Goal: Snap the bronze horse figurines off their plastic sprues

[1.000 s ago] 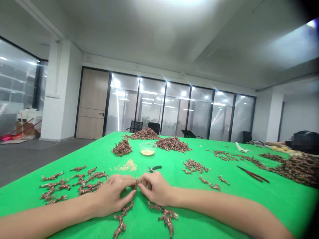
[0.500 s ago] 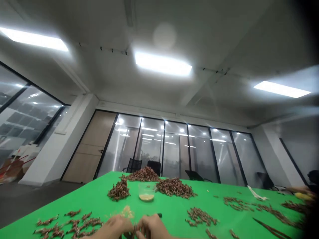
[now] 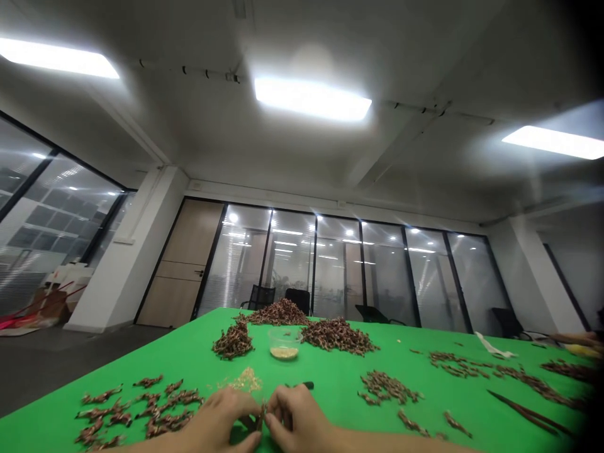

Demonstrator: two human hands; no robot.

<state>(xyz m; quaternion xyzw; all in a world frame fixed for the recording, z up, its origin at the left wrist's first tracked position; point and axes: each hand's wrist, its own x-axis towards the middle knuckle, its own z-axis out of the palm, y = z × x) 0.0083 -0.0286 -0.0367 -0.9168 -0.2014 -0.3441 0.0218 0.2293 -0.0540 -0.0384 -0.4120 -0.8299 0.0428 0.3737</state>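
Observation:
My left hand (image 3: 221,420) and my right hand (image 3: 296,416) meet at the bottom centre, fingers pinched around a small brown twisted piece (image 3: 262,416) between them. Just beyond my fingers lie pale yellow flakes (image 3: 246,380) and a dark stick-like object (image 3: 307,384), partly hidden by my right hand. A clear round tub (image 3: 284,347) with yellowish bits in it stands farther back. Loose brown pieces (image 3: 153,409) are scattered left of my left hand.
Brown heaps (image 3: 336,335) stand at the back of the green table (image 3: 155,360). More pieces (image 3: 387,386) and dark tweezers (image 3: 528,412) lie right. A white strip (image 3: 493,347) is near another person's arm (image 3: 578,340) at the right edge. Chairs (image 3: 297,299) stand behind.
The camera view has tilted down a little, so more of the table and both hands shows. My hands stay close together, with the brown piece more visible between the fingers.

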